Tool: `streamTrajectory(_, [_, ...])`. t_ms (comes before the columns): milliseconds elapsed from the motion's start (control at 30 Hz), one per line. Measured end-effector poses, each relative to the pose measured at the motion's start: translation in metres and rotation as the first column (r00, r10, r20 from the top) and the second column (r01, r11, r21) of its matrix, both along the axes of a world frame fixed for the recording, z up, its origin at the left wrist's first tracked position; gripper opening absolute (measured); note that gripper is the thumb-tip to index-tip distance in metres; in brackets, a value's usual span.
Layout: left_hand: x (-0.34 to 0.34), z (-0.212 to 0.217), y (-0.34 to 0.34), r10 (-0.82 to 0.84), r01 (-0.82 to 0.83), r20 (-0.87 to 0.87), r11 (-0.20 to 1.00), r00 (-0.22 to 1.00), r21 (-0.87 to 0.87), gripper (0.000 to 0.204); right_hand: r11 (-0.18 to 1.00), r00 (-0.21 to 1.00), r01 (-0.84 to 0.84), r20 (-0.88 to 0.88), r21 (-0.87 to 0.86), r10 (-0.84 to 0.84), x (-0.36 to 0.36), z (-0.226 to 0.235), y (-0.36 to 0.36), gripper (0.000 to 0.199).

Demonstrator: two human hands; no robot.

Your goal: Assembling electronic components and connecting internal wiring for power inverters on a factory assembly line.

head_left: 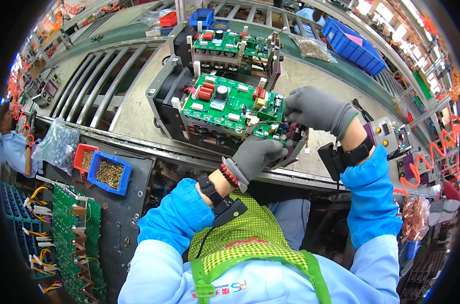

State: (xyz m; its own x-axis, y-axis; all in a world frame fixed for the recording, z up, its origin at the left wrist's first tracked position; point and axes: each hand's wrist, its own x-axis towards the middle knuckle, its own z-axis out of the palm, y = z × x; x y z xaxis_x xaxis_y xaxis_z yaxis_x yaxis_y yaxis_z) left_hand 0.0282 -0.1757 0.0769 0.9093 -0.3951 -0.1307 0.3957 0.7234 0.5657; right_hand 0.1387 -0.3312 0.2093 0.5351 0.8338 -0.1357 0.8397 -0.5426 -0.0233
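A green circuit board lies on top of a machine unit with a dark fan housing at its left end. My left hand, in a grey glove, is closed at the near right edge of a small green board with wires on it. My right hand, also gloved, has its fingers curled in at the right end of the large board. What its fingertips hold is hidden. Red and green wires run between the hands. Right behind stands a second unit with a green board.
Blue and red bins of small metal parts stand at left, beside a clear bag. Several green boards lie lower left. Metal rollers lie left of the units. A large blue crate stands far right. A control panel sits right.
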Motion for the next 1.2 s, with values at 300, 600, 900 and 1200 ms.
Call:
streamTrajectory(300, [-0.001, 0.003, -0.001, 0.0, 0.0, 0.0, 1.0, 1.0, 0.013, 0.026, 0.985, 0.985, 0.129, -0.097, -0.114, -0.14, 0.002, 0.002, 0.013, 0.018])
streamTrajectory(600, [0.001, -0.008, 0.011, -0.301, 0.236, 0.196, 0.925, 0.933, 0.299, 0.021, 0.993, 0.985, -0.008, -0.175, -0.118, -0.013, -0.003, 0.028, -0.005, 0.017])
streamTrajectory(900, [-0.041, 0.109, 0.059, -0.419, -0.334, 0.544, 0.475, 0.727, 0.814, 0.04, 0.845, 0.993, 0.116, 0.084, -0.522, -0.085, -0.018, 0.029, 0.026, 0.02])
streamTrajectory(1200, [0.007, 0.13, 0.071, -0.217, -0.758, 0.767, 0.143, 0.603, 0.636, 0.032, 0.867, 0.909, 0.315, -0.386, 0.386, -0.158, -0.02, 0.024, -0.016, 0.022])
